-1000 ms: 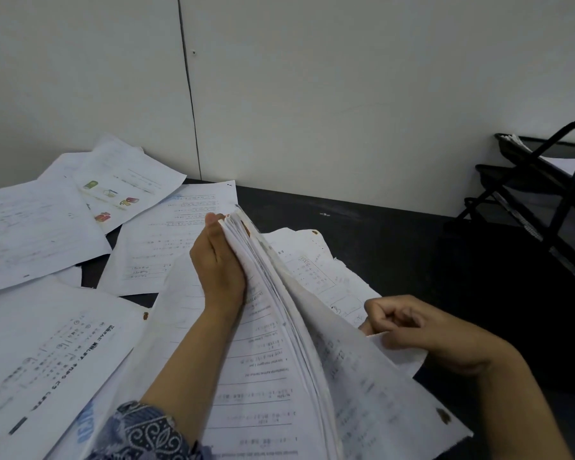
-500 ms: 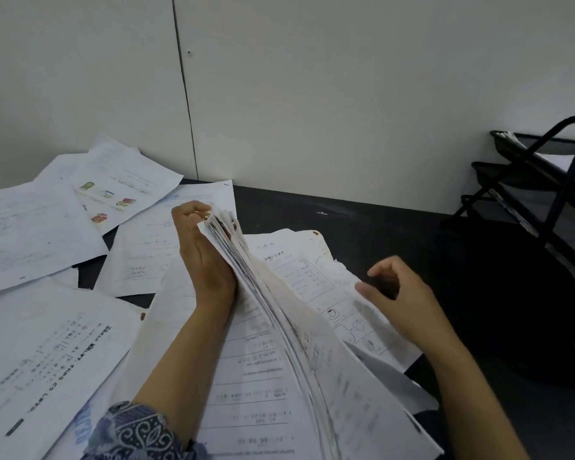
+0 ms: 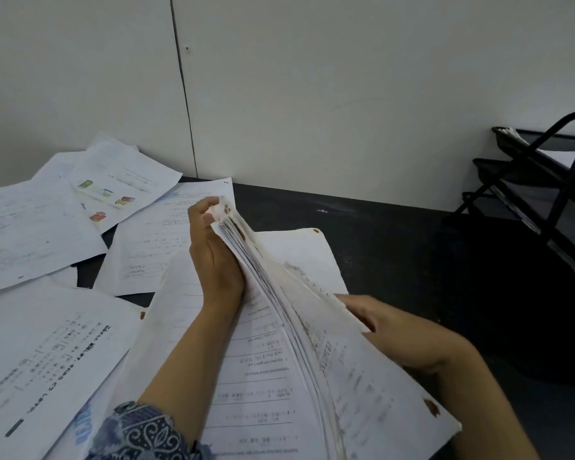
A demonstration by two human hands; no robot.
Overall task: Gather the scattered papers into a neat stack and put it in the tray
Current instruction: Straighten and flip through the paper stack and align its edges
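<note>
A thick stack of white printed papers point(image 3: 279, 360) stands on edge in the middle of the dark desk, fanned and leaning right. My left hand point(image 3: 214, 257) grips its far top corner from the left side. My right hand point(image 3: 389, 330) presses against the stack's right face, fingers tucked under a sheet that lies against it. Loose sheets point(image 3: 47, 353) lie scattered on the left; one with coloured pictures point(image 3: 120, 184) lies against the wall. A black wire tray rack point(image 3: 545, 180) stands at the far right, with paper in its upper tier.
The dark desk point(image 3: 412, 247) meets a pale wall at the back. One sheet point(image 3: 160, 240) lies flat behind my left hand. A patterned blue sleeve point(image 3: 140, 433) covers my left forearm at the bottom edge.
My right hand, raised and open to the right half a second ago, has come back down against the stack's right side. My left hand kept its grip on the top corner.
</note>
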